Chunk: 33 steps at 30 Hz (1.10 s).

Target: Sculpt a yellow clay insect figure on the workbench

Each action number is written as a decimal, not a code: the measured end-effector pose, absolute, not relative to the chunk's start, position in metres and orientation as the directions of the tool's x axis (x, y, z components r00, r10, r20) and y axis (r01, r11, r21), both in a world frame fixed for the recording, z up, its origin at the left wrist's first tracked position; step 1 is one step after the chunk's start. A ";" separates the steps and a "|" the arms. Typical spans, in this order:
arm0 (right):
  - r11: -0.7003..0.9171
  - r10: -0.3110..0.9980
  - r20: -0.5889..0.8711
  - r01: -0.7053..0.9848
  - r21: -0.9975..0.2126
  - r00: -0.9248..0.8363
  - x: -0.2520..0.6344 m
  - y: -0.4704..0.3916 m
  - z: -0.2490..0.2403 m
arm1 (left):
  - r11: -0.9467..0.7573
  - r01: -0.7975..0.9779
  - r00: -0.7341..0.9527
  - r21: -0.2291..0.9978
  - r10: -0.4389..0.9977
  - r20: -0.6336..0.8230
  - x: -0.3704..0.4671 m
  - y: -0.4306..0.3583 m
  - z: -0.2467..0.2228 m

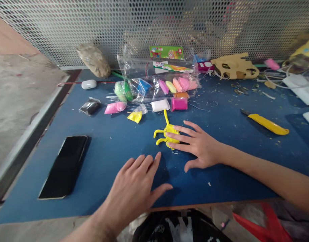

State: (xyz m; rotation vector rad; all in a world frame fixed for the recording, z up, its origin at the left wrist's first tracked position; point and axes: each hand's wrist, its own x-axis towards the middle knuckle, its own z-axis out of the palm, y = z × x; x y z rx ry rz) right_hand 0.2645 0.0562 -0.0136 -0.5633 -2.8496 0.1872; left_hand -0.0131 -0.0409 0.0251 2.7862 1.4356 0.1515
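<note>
Head view: the right hand [204, 146] is spread, its grip not closed, with the fingers laid over the right side of a yellow clay figure [170, 129] near the middle of the blue tabletop [220, 188]; how firmly they press cannot be told. The left hand [134, 179] hangs nearer the front edge, its grip loose and holding nothing, thumb apart from the bent fingers. The figure looks light and soft, likely to dent or stretch, its thin limbs the weak parts; the flat body, supported from beneath or by both sides, seems the safer hold. Its long axis runs roughly front to back: one limb points to the back edge, leaning slightly left, and two curved limbs reach toward the left edge. Just behind lie a yellow packet [135, 116], a white packet [160, 105] and a magenta packet [179, 104]. Farther out, a phone [65, 166] rests toward the front left corner, a yellow-handled cutter [267, 124] toward the right edge, and a perforated panel [76, 23] rises behind the back edge.
</note>
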 end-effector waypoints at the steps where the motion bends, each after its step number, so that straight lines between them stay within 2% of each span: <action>1: 0.920 0.383 0.191 0.354 -0.167 -0.904 0.264 0.056 -0.014 | -0.533 0.844 0.528 0.059 0.845 0.083 -0.008 -0.050 0.018; 6: 0.919 0.389 0.190 0.366 -0.147 -0.901 0.265 0.055 -0.018 | -0.397 0.894 0.395 0.205 0.917 0.056 0.016 -0.056 -0.003; 14: 0.899 0.430 0.236 0.389 -0.202 -0.871 0.266 0.053 -0.021 | -0.255 0.876 0.280 0.410 0.960 -0.001 0.035 -0.050 0.003; 25: 0.887 0.441 0.201 0.392 -0.244 -0.874 0.267 0.054 -0.022 | -0.244 0.893 0.238 0.378 0.969 0.062 0.044 -0.051 -0.004; 33: 0.897 0.434 0.182 0.405 -0.177 -0.882 0.264 0.052 -0.017 | -0.280 0.863 0.241 0.419 0.960 0.146 0.029 -0.054 0.006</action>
